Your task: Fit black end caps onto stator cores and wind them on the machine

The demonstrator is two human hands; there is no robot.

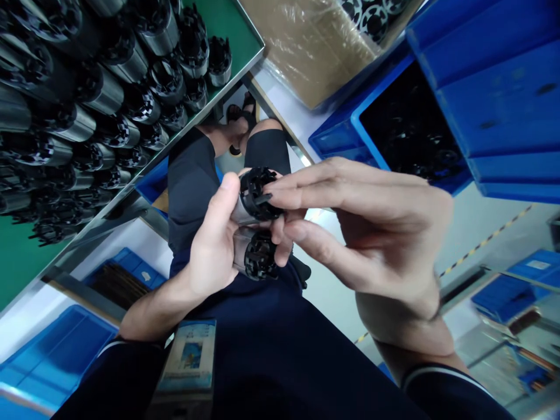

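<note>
Two metal cyls. w/ black toothed ends are held up over the lap, one above the other, side by side & apparently touching. Upper cyl. (245,213) is turned w/ its toothed end toward the R side, as is lower cyl. (241,248). Both are gripped by L hand (212,251): fingers closed round the pair, thumb laid along the upper one, prob. so both are kept steady in one grip w/ the toothed ends left exposed.

Upper toothed end is met by the fingertips of R hand (385,233). Its fingers are part-open, thumb set apart & lower, near L fingertips; whether anything is pinched can't be told. The light touch seems meant for small-part handling, not load-bearing.

On the L, many similar cyls. (105,93) are stood close together on green-topped bench (236,35), most w/ toothed ends up, presumably so they stay stable & easily reached. Beyond the hands, brown carton (306,52) is partly covered w/ clear film; ring-like pieces (374,23) are seen by it. Next to it, dark pieces (406,128), too dim to make out, are kept in blue bin (365,131), likely for reach from the R side. Larger blue bin (503,99) is set alongside.
</note>
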